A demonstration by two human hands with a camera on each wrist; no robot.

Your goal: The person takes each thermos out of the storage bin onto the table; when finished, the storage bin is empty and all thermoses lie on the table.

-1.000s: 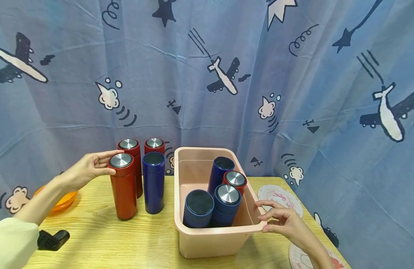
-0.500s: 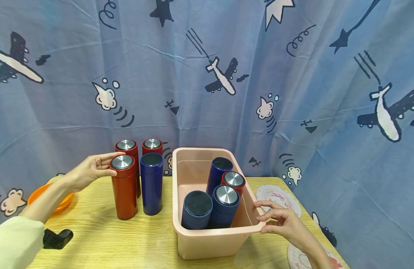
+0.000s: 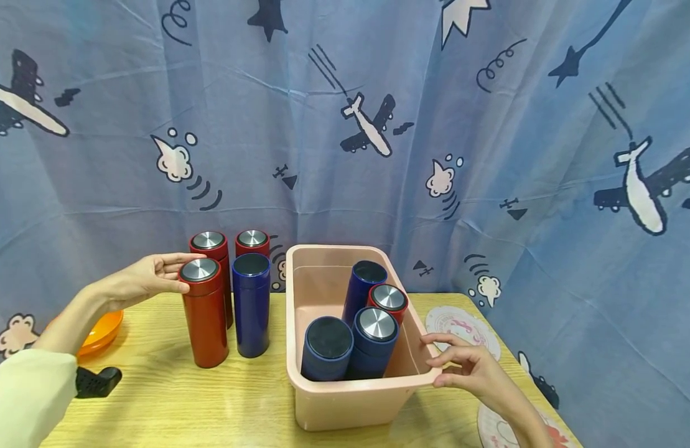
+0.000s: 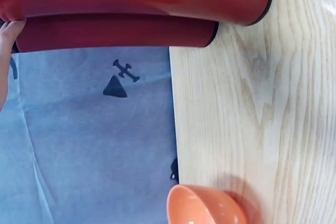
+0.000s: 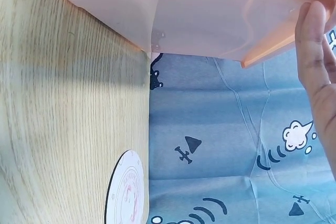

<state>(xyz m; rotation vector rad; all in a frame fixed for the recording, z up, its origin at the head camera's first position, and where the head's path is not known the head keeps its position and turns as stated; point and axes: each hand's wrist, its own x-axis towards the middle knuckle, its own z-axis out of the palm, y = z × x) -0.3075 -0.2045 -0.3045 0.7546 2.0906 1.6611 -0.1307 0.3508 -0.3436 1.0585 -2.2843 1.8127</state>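
My left hand (image 3: pixel 140 281) grips the silver-topped lid end of a red thermos (image 3: pixel 206 323) standing upright at the front left. Close behind it are another red thermos (image 3: pixel 209 244) and, to the right, a blue thermos (image 3: pixel 252 311) with a third red thermos (image 3: pixel 252 241) behind. My right hand (image 3: pixel 470 371) pinches the front right rim of a pink plastic bin (image 3: pixel 356 407). Several thermoses stand inside, including a dark blue one with a black lid (image 3: pixel 329 348) and one with a silver lid (image 3: pixel 374 345). The left wrist view shows only a little of the left hand (image 4: pixel 6 45).
An orange bowl (image 3: pixel 105 330) sits left, partly behind the left forearm. Two round printed mats (image 3: pixel 434 320) lie right of the bin, one partly under the right forearm. A black piece (image 3: pixel 98 381) shows beside the left sleeve. A blue patterned curtain (image 3: pixel 300 124) hangs behind the wooden table (image 3: pixel 171 410).
The head view has shifted slightly. My left forearm and the front red thermos have edged a little toward the blue thermos. My right hand keeps its place on the bin rim.
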